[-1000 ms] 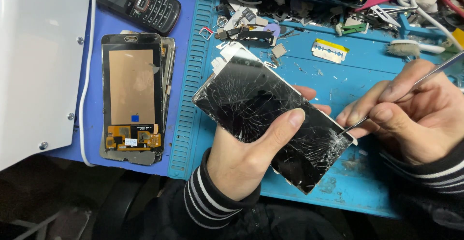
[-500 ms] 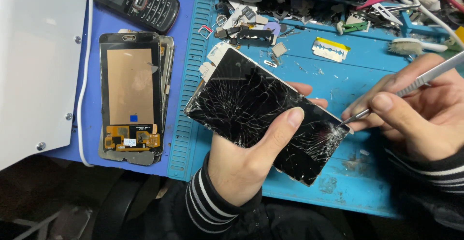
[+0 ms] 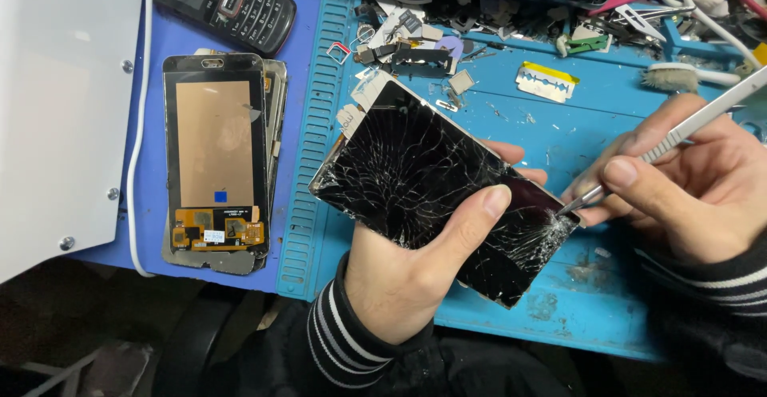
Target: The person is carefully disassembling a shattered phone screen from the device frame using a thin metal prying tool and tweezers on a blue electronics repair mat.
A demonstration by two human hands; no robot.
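The left hand (image 3: 407,273) grips a cracked phone screen (image 3: 443,185) (tilted, thumb across the glass) above a blue mat (image 3: 559,133). The right hand (image 3: 687,189) pinches a metal tool (image 3: 679,129), tip at the screen's edge.

The left hand (image 3: 399,277) holds a cracked black phone screen (image 3: 439,185) tilted above the blue mat (image 3: 607,125). The right hand (image 3: 687,189) pokes a thin metal tool (image 3: 663,145) into the screen's right corner. Left of the screen lies a stack of screen parts (image 3: 216,161), and an old button phone (image 3: 228,5) lies above the stack.
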